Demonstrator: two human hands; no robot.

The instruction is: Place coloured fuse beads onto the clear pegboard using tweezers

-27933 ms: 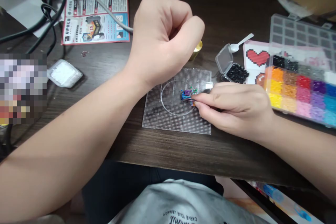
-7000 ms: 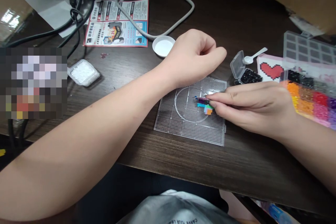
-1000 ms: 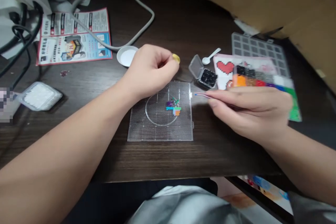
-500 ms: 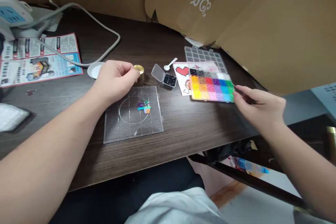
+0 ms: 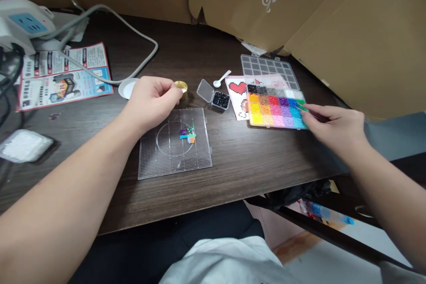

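Observation:
My right hand (image 5: 336, 126) pinches a pair of tweezers (image 5: 301, 106), whose tips reach over the blue and green compartments of a bead box (image 5: 273, 126). My left hand (image 5: 158, 100) is closed in a pinch beside a small gold tin (image 5: 181, 88); whatever its fingers hold is hidden. Under and in front of that hand lies a clear pegboard (image 5: 149, 164). On the pegboard sits a small patch of coloured beads (image 5: 188, 135) in purple, blue, green and orange. Between the tin and the bead box stands a small open case of black beads (image 5: 220, 100).
A white spoon (image 5: 221, 79) lies behind the black beads. Pattern sheets (image 5: 237, 93) and a gridded clear lid (image 5: 269, 69) are by the bead box. At left are a white dish (image 5: 125, 88), a leaflet (image 5: 63, 84), a grey cable (image 5: 146, 60) and a power strip (image 5: 29, 20).
The tweezers in my right hand have moved a little left and in over the bead box. My left hand stays by the gold tin. The whole view has shifted slightly.

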